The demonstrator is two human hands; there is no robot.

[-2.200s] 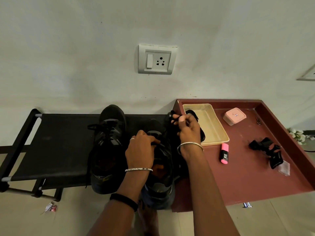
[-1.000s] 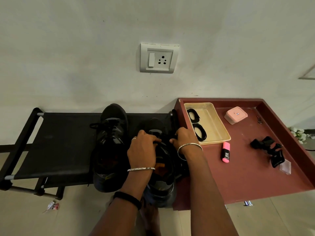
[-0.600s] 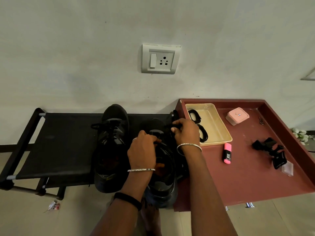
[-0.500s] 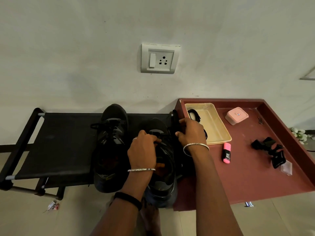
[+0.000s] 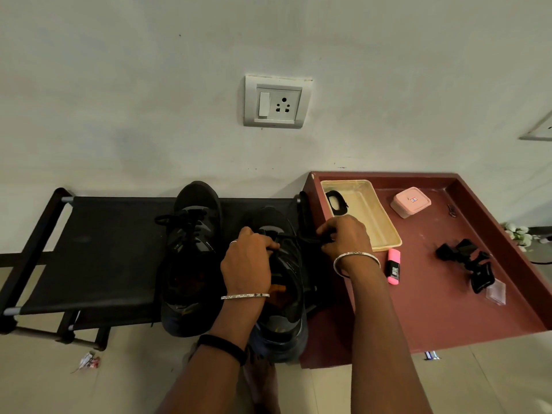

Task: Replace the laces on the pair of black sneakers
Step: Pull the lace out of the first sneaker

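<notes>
A black fabric rack (image 5: 104, 249) stands against the white wall. My left hand (image 5: 246, 264) curls over the right sneaker (image 5: 270, 219), gripping its upper. My right hand (image 5: 346, 237) pinches its black lace (image 5: 307, 239), stretched rightward. The left sneaker (image 5: 191, 249) sits just beside it, laced. On the right, a coiled lace (image 5: 336, 201) lies in the beige tray (image 5: 370, 222).

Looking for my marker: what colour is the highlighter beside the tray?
The highlighter is pink with a black label, seen best in the head view.
</notes>
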